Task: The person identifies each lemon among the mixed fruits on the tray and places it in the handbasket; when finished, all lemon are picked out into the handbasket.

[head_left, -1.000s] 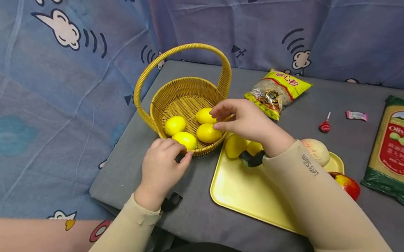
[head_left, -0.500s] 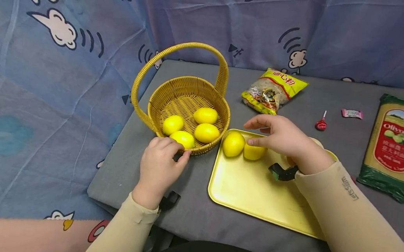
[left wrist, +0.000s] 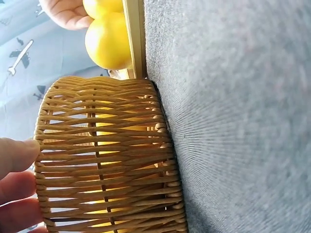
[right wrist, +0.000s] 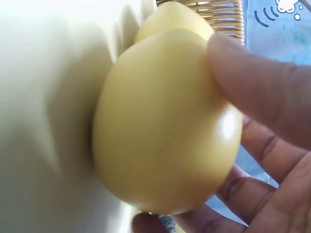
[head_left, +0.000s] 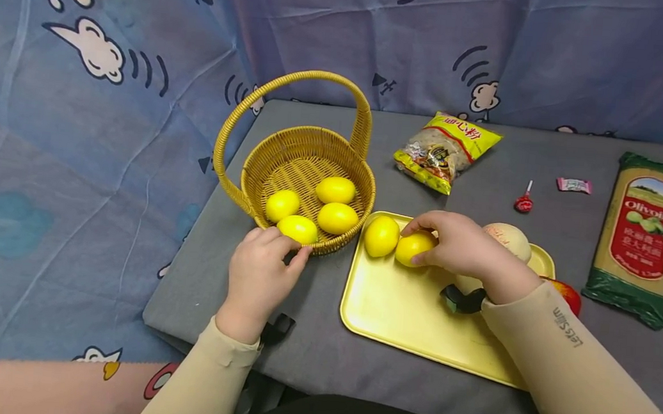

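Note:
My right hand (head_left: 458, 245) has its thumb and fingers around a yellow lemon (head_left: 414, 249) on the yellow tray (head_left: 382, 307). In the right wrist view this lemon (right wrist: 165, 126) fills the middle, thumb on one side and fingers beneath. Touching or nearly touching it is a second lemon (head_left: 382, 236), by the tray's left edge. With thumb and fingers my left hand (head_left: 263, 273) pinches the near rim of a wicker basket (head_left: 290, 141). Several lemons (head_left: 338, 218) lie inside. The left wrist view shows the basket's woven side (left wrist: 107, 160) and the thumb on its rim.
A pale round fruit (head_left: 508, 240) and a red apple (head_left: 566, 296) sit at the tray's right, partly behind my right arm. Further back are a yellow snack-like bag (head_left: 447, 152), a red lollipop (head_left: 524, 201), a pink candy (head_left: 574, 185) and a pasta pack (head_left: 641, 235). The basket's tall handle (head_left: 230, 126) arches up.
My right hand has moved from over the basket rightward to the tray and taken hold of a lemon there. My left hand keeps its place on the basket rim.

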The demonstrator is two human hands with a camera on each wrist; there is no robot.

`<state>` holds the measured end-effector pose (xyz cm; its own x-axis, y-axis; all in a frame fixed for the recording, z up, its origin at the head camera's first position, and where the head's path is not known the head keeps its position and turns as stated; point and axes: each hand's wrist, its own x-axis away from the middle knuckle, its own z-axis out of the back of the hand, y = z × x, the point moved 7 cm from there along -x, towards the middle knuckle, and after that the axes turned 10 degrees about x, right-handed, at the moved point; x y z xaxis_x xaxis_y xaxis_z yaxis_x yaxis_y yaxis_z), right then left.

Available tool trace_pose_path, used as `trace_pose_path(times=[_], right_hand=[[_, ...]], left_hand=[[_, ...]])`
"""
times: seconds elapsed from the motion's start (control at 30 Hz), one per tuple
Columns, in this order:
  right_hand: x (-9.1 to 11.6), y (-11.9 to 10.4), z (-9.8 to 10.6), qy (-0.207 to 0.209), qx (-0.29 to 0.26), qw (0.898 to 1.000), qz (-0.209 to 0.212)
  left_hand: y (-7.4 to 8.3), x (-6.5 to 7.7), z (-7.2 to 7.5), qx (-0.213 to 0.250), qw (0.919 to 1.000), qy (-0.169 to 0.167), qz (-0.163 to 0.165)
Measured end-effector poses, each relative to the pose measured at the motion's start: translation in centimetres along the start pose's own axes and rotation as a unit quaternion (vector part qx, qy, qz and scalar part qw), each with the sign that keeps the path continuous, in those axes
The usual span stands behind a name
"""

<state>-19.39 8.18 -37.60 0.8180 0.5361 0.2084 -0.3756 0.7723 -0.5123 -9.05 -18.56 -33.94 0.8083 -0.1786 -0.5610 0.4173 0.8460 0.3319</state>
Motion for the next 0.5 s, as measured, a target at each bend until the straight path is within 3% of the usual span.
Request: trace_pose_path(times=[0.3, 0.5], right_hand=[[-0.04, 0.45, -0.8, -0.001, -0.013, 1.0, -0.004], [0.43, 0.24, -0.13, 0.004, -0.031, 1.0, -0.001]], left_hand=[[-0.1, 0.11, -0.12, -0.001, 0.9999, 0.008, -0.006], [-0.03, 0.09, -0.1, 0.001, 1.0, 0.006, -0.006]])
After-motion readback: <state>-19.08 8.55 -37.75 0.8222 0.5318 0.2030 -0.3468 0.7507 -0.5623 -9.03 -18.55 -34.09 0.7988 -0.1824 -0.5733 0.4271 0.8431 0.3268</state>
